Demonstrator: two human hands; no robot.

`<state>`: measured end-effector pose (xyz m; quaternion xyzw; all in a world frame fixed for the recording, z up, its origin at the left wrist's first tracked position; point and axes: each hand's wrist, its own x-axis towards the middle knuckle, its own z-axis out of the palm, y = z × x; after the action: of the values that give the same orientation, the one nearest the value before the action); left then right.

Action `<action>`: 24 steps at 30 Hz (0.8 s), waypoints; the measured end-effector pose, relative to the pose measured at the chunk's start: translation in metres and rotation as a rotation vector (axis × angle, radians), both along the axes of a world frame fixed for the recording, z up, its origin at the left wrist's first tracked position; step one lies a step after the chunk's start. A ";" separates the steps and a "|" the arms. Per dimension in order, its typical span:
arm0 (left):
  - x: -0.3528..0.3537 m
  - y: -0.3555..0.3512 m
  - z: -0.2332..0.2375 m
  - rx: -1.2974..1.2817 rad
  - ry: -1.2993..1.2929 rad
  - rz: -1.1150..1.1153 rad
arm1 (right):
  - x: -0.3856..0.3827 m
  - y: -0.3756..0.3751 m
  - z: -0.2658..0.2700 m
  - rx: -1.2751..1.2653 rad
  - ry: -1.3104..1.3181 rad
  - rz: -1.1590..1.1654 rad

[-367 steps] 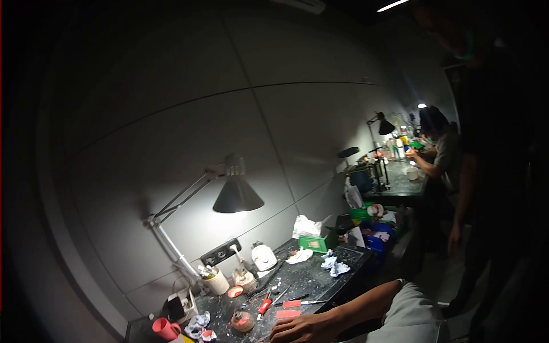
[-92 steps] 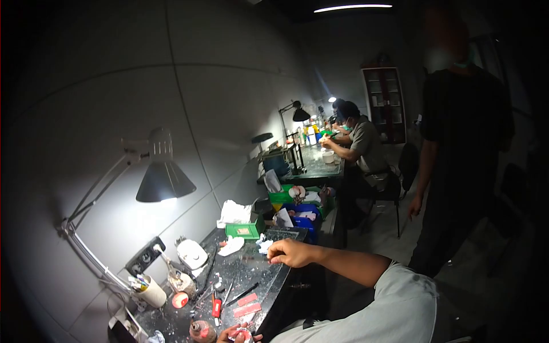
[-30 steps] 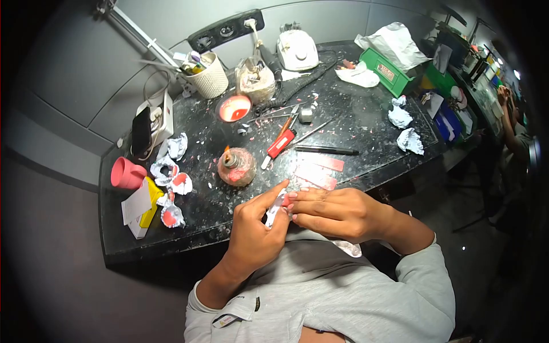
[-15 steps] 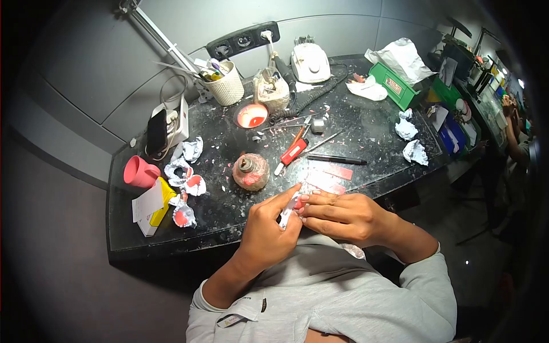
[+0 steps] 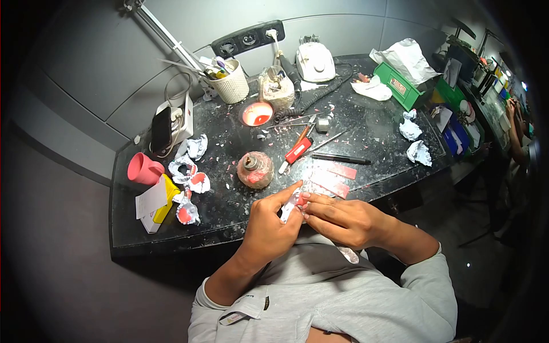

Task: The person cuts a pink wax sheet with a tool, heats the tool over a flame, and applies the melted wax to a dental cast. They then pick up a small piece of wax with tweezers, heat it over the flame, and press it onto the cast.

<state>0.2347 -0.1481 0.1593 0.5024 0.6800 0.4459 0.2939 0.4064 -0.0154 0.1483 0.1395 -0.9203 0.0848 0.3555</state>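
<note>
At the desk's front edge my left hand (image 5: 273, 224) is closed around a white plaster dental cast (image 5: 289, 210). Pink wax (image 5: 301, 200) shows on the cast between my two hands. My right hand (image 5: 350, 222) has its fingers bent against the wax. From beneath the right palm sticks out the pale, pink-smeared handle of a tool (image 5: 347, 255); its working end is hidden by the fingers. Pink wax strips (image 5: 331, 184) lie just beyond my hands, and a wax-smeared spirit burner (image 5: 255, 170) stands to their left.
A red-labelled cutter (image 5: 298, 151), a black pen (image 5: 341, 159) and thin tools lie mid-desk among wax scraps. Plaster casts (image 5: 189, 210), a pink mug (image 5: 144, 168) and a yellow item (image 5: 167, 200) are at left. A green box (image 5: 397, 86) and crumpled paper (image 5: 419, 153) are at right.
The tool handle under my right hand has swung and shows more of its length. The fingers have shifted slightly on the cast. The whole view has moved a little.
</note>
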 end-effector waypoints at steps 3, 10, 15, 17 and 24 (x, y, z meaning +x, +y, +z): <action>-0.001 -0.001 0.001 -0.062 -0.072 0.020 | -0.002 -0.001 -0.003 -0.012 0.005 -0.005; -0.008 0.002 -0.005 0.107 -0.294 -0.028 | -0.001 -0.002 -0.007 -0.058 0.029 0.007; -0.010 0.001 -0.005 0.097 -0.709 -0.047 | 0.001 -0.003 -0.008 -0.099 0.026 0.018; -0.009 0.001 -0.002 0.070 -0.796 -0.043 | 0.002 -0.003 -0.011 -0.106 0.037 0.022; -0.017 -0.002 -0.001 -0.041 -1.064 -0.129 | -0.001 -0.003 -0.021 -0.198 0.109 0.094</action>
<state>0.2180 -0.1499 0.1582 0.2420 0.4135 0.6065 0.6345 0.4057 -0.0180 0.1269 0.1512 -0.8791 0.1841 0.4127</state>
